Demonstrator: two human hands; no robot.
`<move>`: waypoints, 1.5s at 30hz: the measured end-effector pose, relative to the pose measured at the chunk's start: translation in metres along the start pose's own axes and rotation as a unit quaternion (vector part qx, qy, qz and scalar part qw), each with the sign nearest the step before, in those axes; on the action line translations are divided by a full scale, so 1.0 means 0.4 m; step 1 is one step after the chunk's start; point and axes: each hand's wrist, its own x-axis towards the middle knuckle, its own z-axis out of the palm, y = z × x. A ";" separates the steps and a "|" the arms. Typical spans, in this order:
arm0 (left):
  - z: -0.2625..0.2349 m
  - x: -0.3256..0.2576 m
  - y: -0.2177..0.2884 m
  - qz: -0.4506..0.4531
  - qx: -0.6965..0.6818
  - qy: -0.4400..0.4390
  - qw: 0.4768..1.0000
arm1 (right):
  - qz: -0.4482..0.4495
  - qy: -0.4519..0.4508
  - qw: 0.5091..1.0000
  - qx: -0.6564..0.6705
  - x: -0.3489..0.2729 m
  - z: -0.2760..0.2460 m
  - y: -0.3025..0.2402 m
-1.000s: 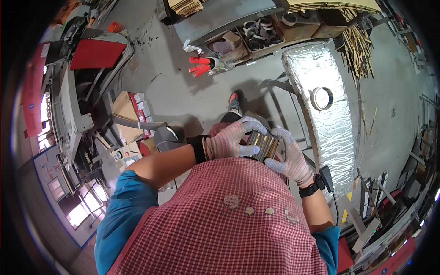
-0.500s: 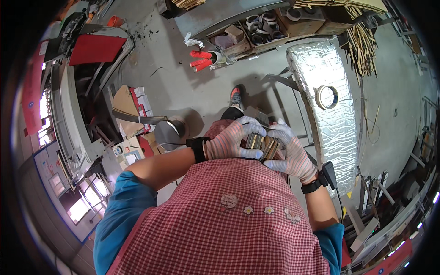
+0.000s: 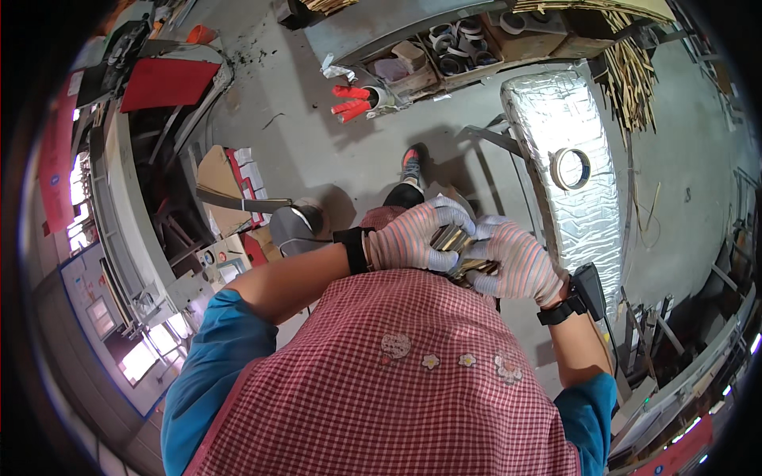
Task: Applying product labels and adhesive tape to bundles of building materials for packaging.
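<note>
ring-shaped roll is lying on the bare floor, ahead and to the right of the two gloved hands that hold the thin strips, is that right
Not quite: the ring-shaped roll lies on the silver foil-covered surface, not on the bare floor, as the head view shows. The rest holds.

I get fairly even light, with harsh glare whitening the upper part of the foil-covered tabletop (image 3: 591,230). Bright panes (image 3: 140,366) burn out at left. Soft shadows darken the grey floor (image 3: 305,155) near the shoe (image 3: 411,165). Fisheye distortion bends edges toward black corners. The left hand (image 3: 406,238) and right hand (image 3: 520,258) look reasonably sharp; the strips (image 3: 452,239) between show small glints.
</note>
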 end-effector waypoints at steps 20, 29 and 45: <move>-0.050 0.036 -0.016 -0.109 -0.189 -0.063 0.974 | -0.021 -0.089 0.866 0.492 0.022 0.044 0.007; -0.036 -0.036 -0.013 -0.140 -0.399 0.000 0.906 | -0.032 0.229 0.958 0.170 -0.039 0.106 -0.105; 0.037 -0.038 -0.063 -0.113 -0.102 0.052 0.987 | -0.038 0.432 0.861 0.266 -0.083 0.064 -0.079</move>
